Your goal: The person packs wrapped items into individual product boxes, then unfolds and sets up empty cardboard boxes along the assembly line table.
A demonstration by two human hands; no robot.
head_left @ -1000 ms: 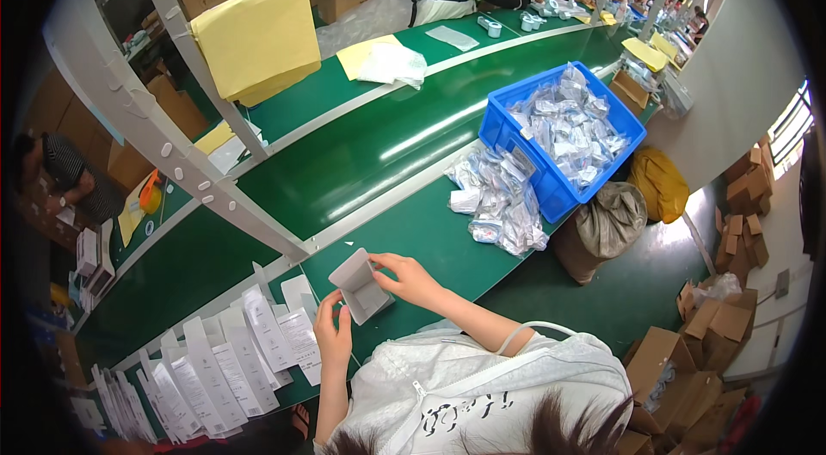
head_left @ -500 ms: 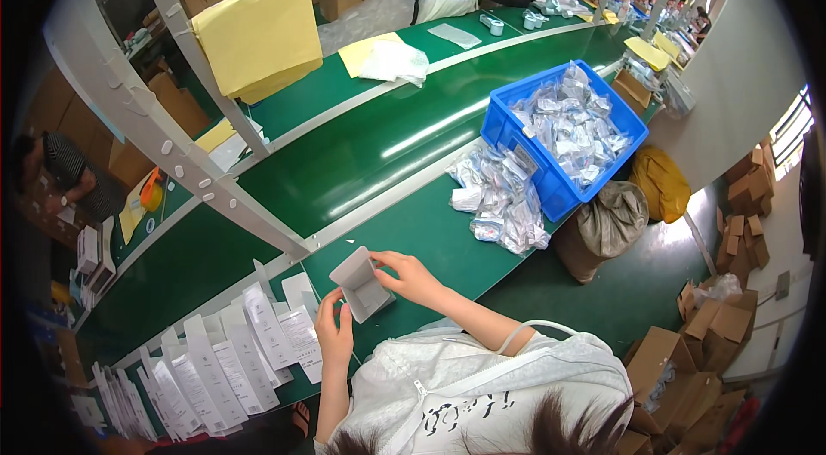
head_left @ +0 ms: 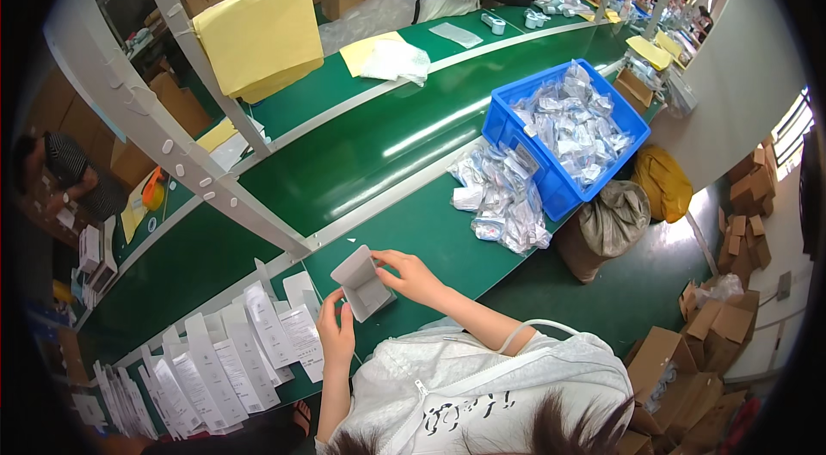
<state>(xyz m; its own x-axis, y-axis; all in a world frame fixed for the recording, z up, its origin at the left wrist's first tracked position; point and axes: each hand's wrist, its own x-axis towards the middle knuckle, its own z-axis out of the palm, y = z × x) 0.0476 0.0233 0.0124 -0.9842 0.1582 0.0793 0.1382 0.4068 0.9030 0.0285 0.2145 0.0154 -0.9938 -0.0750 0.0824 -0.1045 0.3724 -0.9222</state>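
Observation:
Between my hands is a small white carton (head_left: 370, 293) over the green worktop, its flap raised and its hollow inside facing up. My left hand (head_left: 335, 328) grips its near left side with thumb and fingers. On the right side, my right hand (head_left: 406, 276) pinches the carton's edge. Left of my left hand, several flat white printed cartons (head_left: 225, 365) lean in overlapping rows on the worktop.
A blue crate (head_left: 551, 184) full of clear bagged parts (head_left: 576, 124) stands at the right, with more bags (head_left: 499, 197) heaped beside it. A green conveyor belt (head_left: 344, 184) runs beyond the worktop. Sacks (head_left: 613, 218) and cardboard boxes (head_left: 667, 360) stand on the floor at right.
My hands and the white carton stay almost still. Across the belt, a person's arms and gloved hands have shifted a little to the left.

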